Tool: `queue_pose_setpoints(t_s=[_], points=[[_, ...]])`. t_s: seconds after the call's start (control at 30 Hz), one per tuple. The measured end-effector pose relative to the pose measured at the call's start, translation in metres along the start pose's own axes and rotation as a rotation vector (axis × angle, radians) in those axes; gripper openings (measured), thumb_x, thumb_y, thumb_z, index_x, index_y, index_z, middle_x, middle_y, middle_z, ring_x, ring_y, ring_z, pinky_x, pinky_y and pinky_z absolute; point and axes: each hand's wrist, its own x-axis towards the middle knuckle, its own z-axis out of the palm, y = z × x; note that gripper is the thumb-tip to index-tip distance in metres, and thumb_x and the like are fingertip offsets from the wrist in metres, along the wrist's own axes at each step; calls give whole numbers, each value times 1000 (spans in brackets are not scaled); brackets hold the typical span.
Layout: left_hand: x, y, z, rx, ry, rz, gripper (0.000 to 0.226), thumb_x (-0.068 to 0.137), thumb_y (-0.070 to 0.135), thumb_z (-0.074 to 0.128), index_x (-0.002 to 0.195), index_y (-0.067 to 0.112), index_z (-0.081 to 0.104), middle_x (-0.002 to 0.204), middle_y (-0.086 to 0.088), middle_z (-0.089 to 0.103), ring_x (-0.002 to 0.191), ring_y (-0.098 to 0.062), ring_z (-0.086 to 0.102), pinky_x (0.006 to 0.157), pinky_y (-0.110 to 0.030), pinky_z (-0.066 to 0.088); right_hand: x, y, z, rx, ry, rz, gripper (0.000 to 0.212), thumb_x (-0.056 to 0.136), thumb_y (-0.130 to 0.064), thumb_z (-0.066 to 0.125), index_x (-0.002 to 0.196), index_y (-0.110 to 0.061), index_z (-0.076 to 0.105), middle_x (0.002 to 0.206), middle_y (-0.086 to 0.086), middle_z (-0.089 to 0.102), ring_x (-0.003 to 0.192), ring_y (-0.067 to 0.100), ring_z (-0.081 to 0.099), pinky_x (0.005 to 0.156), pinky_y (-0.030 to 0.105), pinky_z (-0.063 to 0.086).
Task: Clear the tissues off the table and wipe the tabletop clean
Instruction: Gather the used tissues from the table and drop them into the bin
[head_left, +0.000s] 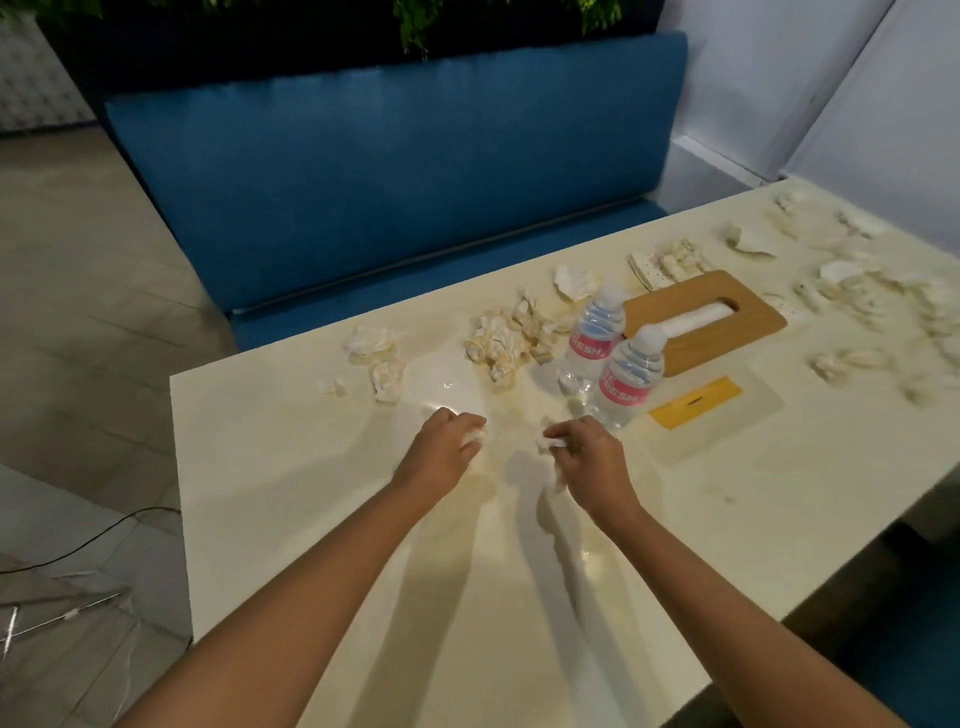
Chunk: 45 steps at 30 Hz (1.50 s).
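Both hands low over the table, each holding tissue.
My left hand curls round a white wad; my right hand pinches a scrap. Crumpled tissues lie beyond my fingertips, water bottles just past my right knuckles.

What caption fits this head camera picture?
Left hand and right hand each grip tissue bits at the tissue-strewn table.
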Motion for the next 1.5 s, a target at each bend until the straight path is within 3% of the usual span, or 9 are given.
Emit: queue_pose_setpoints(t_s=[0.23, 0.43, 0.53, 0.67, 0.8, 1.07, 1.17, 1.33, 1.5], points=[[-34, 61, 39, -43, -188, 126, 34, 90, 17, 59, 123, 18, 59, 104, -8, 50, 102, -23, 53, 74, -12, 31, -82, 42, -65, 5, 217, 231, 20, 81, 9, 56, 94, -1, 68, 90, 9, 58, 79, 18, 54, 66, 5, 35], [-53, 119, 91, -48, -318, 251, 35, 89, 19, 61, 124, 17, 59, 112, -11, 54, 103, -21, 54, 76, -10, 31, -155, 101, -128, 50, 381, 468, 16, 87, 1, 57, 100, -5, 66, 98, 3, 57, 86, 14, 54, 67, 9, 39], [-58, 152, 119, -40, -367, 297, 35, 90, 19, 60, 125, 17, 58, 116, -10, 54, 102, -20, 54, 78, -10, 33, -186, 134, -160, 65, 496, 573, 15, 88, 0, 56, 97, -6, 66, 98, 7, 58, 86, 18, 54, 74, 25, 45], [-60, 198, 159, -13, -446, 362, 35, 91, 22, 58, 126, 19, 56, 123, -7, 53, 105, -19, 54, 85, -17, 38, -227, 177, -205, 37, 628, 690, 14, 86, 0, 58, 95, -6, 67, 96, 8, 56, 85, 18, 52, 66, 19, 40], [-59, 245, 204, 23, -538, 426, 38, 91, 22, 58, 128, 20, 54, 127, -3, 53, 111, -18, 53, 87, -20, 39, -269, 223, -252, -50, 757, 832, 16, 84, -2, 62, 99, 1, 66, 98, 16, 57, 93, 29, 54, 75, 23, 33], [-72, 339, 306, 26, -785, 574, 38, 88, 20, 62, 126, 20, 56, 118, -1, 55, 107, -13, 55, 91, -21, 43, -353, 302, -318, -89, 1017, 1111, 20, 83, 4, 58, 101, -1, 65, 107, 23, 55, 100, 38, 53, 92, 43, 41], [-87, 370, 341, 22, -861, 614, 38, 88, 20, 62, 125, 19, 56, 114, 3, 52, 103, -10, 54, 89, -18, 41, -381, 326, -325, -74, 1000, 1273, 22, 86, 0, 56, 107, -1, 63, 115, 25, 51, 104, 40, 50, 93, 42, 38], [-121, 408, 399, -22, -944, 629, 35, 87, 19, 64, 121, 17, 57, 117, -2, 56, 103, -15, 57, 92, -24, 45, -427, 350, -312, 20, 788, 1526, 36, 88, -10, 57, 123, -4, 56, 125, 25, 52, 114, 39, 50, 95, 38, 38], [-157, 433, 449, -18, -1017, 656, 36, 86, 20, 64, 121, 16, 55, 118, -5, 54, 109, -19, 54, 93, -23, 41, -444, 345, -314, 97, 932, 1499, 35, 89, -11, 57, 122, 0, 56, 121, 22, 57, 113, 36, 52, 93, 34, 38]])
